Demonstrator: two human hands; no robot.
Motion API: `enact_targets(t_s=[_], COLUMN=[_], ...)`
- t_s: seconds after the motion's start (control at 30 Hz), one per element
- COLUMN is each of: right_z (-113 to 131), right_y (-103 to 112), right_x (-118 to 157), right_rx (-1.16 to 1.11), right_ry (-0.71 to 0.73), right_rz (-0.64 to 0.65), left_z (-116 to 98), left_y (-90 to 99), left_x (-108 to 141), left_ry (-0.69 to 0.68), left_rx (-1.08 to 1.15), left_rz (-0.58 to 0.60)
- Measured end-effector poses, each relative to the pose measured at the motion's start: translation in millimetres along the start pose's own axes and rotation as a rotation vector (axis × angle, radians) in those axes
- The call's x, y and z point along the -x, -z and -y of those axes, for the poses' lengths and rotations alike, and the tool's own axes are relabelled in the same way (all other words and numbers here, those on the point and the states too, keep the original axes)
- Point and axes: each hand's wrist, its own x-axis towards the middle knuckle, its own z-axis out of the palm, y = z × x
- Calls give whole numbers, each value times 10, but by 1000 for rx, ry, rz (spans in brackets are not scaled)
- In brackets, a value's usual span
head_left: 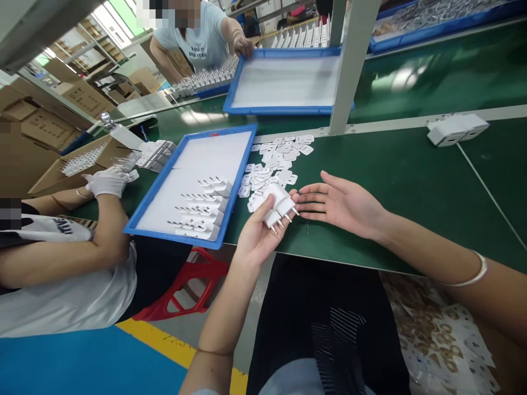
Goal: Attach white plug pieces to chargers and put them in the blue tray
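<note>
My left hand (260, 230) is closed around white plug adapters (280, 206), with the thumb on top and metal pins pointing down toward me. They look like two units side by side. My right hand (343, 206) is open, palm turned up, its fingertips close to the adapters; whether they touch I cannot tell. Just beyond my left hand lies a loose pile of flat white plastic pieces (274, 159) on the green table (382, 170). Left of it, a blue-rimmed tray (193, 159) holds several rows of white adapters (197, 214), pins up.
At left, a co-worker's gloved hand (107, 182) works beside a box of pinned parts (82, 159). Across the table, another person holds a blue-rimmed tray (284, 82). A metal post (349, 71) rises midway. White adapters (457, 130) lie at right; a red stool (189, 291) stands below.
</note>
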Motion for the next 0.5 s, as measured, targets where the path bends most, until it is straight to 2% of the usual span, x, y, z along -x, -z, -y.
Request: enact_targets(t_s=[0.07, 0.13, 0.23, 0.3, 0.37, 0.4, 0.43, 0.5], right_z=[-2, -3, -12, -26, -47, -57, -67, -81], right_y=[3, 6, 17, 27, 34, 36, 37, 39], right_x=[1, 1, -9, -21, -35, -42, -49, -66], right_rx=[13, 31, 76, 123, 166, 187, 212, 274], right_ry=[-1, -2, 5, 17, 19, 17, 18, 30], right_rz=[-12, -22, -28, -25, -13, -8, -3, 4], left_z=[-108, -320, -873, -1334, -1741, -1889, -1986, -2027], left_y=[-32, -64, -114, -161, -226, -260, -292, -332], left_x=[-8, -44, -180, -336, -539, -652, -768, -992], left_ry=[-85, -210, -426, -531, -520, -453, -348, -131], left_rx=[-125, -307, -780, -1288, -1829, -2065, -2289, -2603], left_rz=[20, 51, 92, 44, -108, -183, -237, -306])
